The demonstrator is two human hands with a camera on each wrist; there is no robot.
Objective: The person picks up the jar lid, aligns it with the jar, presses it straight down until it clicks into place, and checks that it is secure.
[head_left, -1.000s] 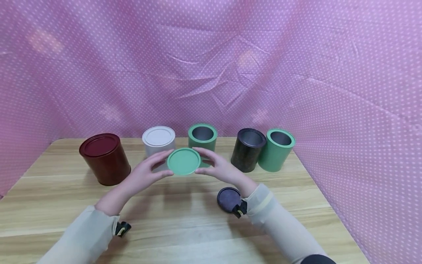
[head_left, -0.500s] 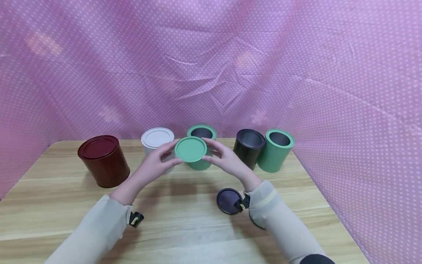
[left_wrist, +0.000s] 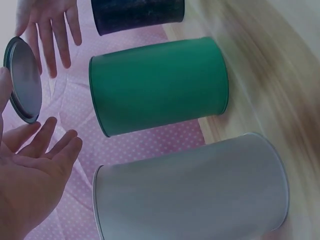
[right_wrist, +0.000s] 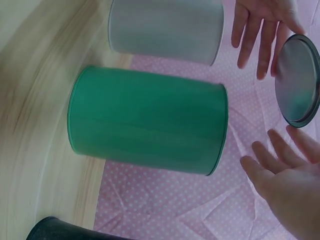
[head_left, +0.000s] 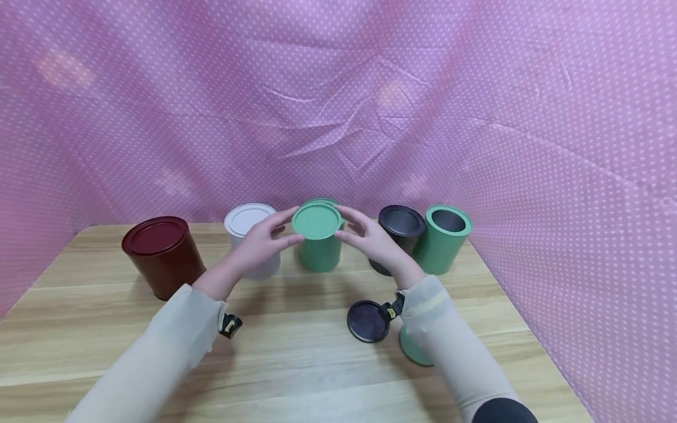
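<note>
Two hands [head_left: 259,242] [head_left: 372,239] hold a round, seemingly metal lid [head_left: 317,221].

Five cans stand on one table [head_left: 296,382], clocked from its middle in the head view: one red can [head_left: 168,261] at ten, one white can [head_left: 245,219] at eleven, one green can [head_left: 319,255] at twelve, one black can [head_left: 409,242] and a second green can [head_left: 443,244] at two. Lids off cans number three: one green lid [head_left: 317,222] at twelve between two hands, left hand [head_left: 264,238] and right hand [head_left: 372,238]; one black lid [head_left: 365,321] at three; another green lid [head_left: 414,348], partly hidden, towards four.
</note>
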